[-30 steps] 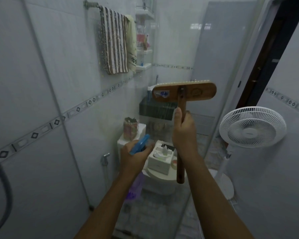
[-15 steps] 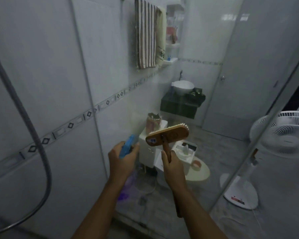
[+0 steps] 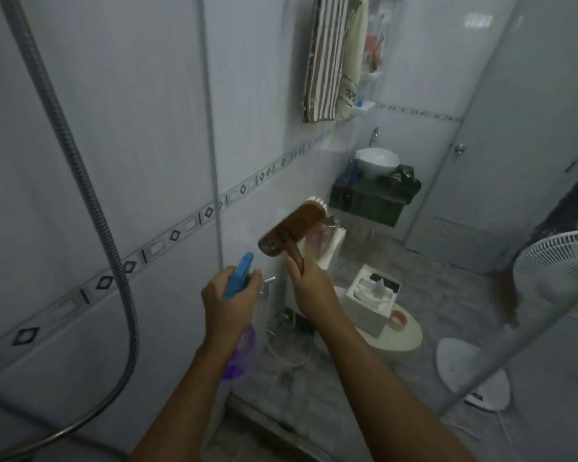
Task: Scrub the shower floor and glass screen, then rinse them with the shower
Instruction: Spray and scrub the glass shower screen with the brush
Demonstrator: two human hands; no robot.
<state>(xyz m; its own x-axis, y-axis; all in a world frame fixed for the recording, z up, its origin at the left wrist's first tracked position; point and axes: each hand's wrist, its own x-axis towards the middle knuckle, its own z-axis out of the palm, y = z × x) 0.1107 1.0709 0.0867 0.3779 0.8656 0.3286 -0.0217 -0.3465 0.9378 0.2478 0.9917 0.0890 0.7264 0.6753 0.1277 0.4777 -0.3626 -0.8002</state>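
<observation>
Since the glass screen (image 3: 267,145) stands directly ahead of both hands, the coming scrub turns on a forward reach, and the pane itself is clear and hard to trace; the toilet (image 3: 404,331) shows through it. The shower floor (image 3: 221,438) lies below and is largely cut off by the frame edge and the forearms, so its condition cannot be assessed. The shower hose (image 3: 90,201) hangs down the tiled wall well to the left, apart from both hands, and its head is out of view. The brush (image 3: 294,228) is held up before the glass: its wooden head slants from lower left to upper right, bristles turned away toward the pane, and its handle runs down into the right hand (image 3: 311,285), which is closed around it. Whether the bristles touch the glass cannot be told. The left hand (image 3: 227,305) grips a spray bottle (image 3: 239,278), blue trigger uppermost, purple body partly hidden below the wrist. In my judgement the right hand, carrying the brush, is the nearer to the work; the nozzle's aim is unclear.
</observation>
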